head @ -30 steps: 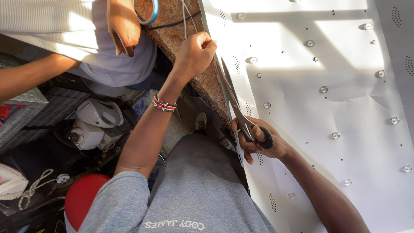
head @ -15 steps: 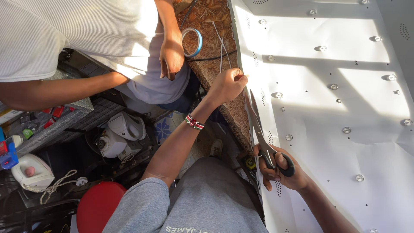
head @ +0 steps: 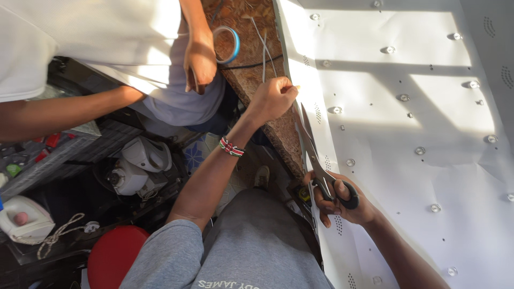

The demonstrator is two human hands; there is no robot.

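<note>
My right hand (head: 342,200) grips the black handles of a pair of scissors (head: 317,158), whose blades point up along the left edge of a large white sheet (head: 407,134) studded with small metal buttons. My left hand (head: 274,97) pinches that same edge of the sheet further up, just beyond the blade tips. A beaded bracelet (head: 231,146) circles my left wrist. The sheet lies over a brown wooden worktop (head: 257,64).
Another person in a white shirt stands at the upper left, one hand (head: 199,63) resting by a roll of blue tape (head: 226,44) on the worktop. Thin wires (head: 265,45) lie there too. Below sit a white machine (head: 136,166), a red stool (head: 113,258) and a coil of cord (head: 59,234).
The view has shifted, so everything sits lower and further right in the frame. My left hand stays pinched on the sheet's edge and my right hand keeps the scissors along it.
</note>
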